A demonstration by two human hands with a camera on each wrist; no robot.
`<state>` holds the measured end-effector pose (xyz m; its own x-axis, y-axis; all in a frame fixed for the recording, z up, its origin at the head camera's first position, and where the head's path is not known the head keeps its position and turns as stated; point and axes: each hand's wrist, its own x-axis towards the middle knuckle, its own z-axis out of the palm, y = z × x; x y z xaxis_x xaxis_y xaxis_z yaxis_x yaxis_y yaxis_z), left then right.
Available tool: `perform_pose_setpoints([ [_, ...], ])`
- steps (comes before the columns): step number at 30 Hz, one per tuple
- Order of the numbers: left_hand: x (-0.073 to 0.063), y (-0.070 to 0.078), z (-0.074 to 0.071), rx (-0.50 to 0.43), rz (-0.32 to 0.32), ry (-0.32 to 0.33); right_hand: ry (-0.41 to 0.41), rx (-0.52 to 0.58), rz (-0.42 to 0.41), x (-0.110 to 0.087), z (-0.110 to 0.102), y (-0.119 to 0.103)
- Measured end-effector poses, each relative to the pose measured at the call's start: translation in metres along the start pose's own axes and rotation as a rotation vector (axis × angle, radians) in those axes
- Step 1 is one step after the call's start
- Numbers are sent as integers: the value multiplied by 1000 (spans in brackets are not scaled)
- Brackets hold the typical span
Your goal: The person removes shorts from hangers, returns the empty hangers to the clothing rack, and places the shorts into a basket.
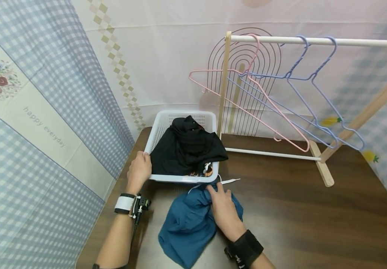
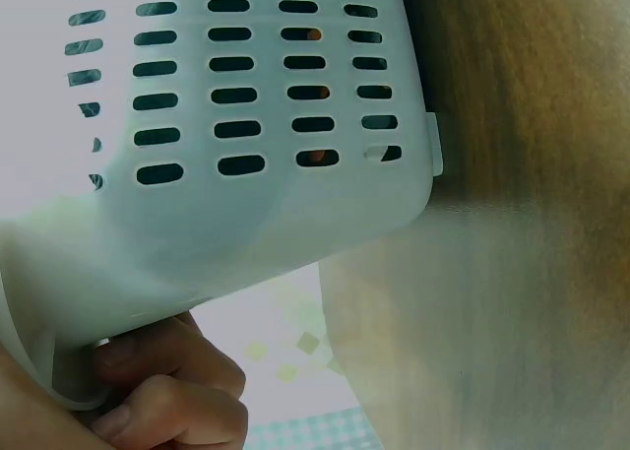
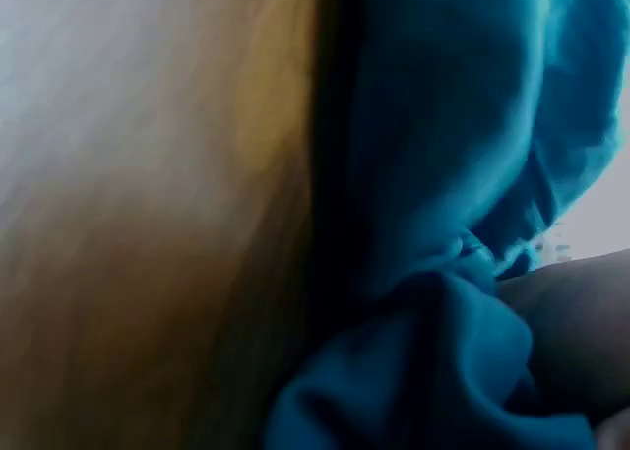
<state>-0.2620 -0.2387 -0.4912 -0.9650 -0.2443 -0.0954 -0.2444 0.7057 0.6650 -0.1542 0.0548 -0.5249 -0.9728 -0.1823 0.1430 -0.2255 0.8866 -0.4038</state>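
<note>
My left hand point(image 1: 139, 172) grips the near left rim of a white plastic basket point(image 1: 180, 178); in the left wrist view its fingers point(image 2: 182, 411) curl under that rim. Black clothing point(image 1: 190, 145) fills the basket, with a patterned orange and white cloth point(image 1: 207, 171) showing at the near right corner. Just in front of the basket, my right hand point(image 1: 225, 209) holds a bunched teal garment point(image 1: 186, 224) by its upper part. A white drawstring point(image 1: 230, 181) sticks out beside those fingers. The teal cloth hides much of the grip in the right wrist view.
A garment rack point(image 1: 281, 40) stands at the back right, carrying a pink hanger point(image 1: 264, 93) and blue hangers point(image 1: 301, 78). Its wooden foot point(image 1: 321, 168) rests on the brown table point(image 1: 297, 216). Behind the rack is an arched wire frame point(image 1: 213, 63). A checked curtain point(image 1: 55, 74) hangs at left.
</note>
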Motion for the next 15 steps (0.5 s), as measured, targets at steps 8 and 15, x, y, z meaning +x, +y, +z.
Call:
perform_pose_setpoints([
  [8,0,-1,1,5,-9,-2,78,136,35,-5,-14,18],
  [15,1,0,0,8,12,12,192,258,73,-16,-44,22],
])
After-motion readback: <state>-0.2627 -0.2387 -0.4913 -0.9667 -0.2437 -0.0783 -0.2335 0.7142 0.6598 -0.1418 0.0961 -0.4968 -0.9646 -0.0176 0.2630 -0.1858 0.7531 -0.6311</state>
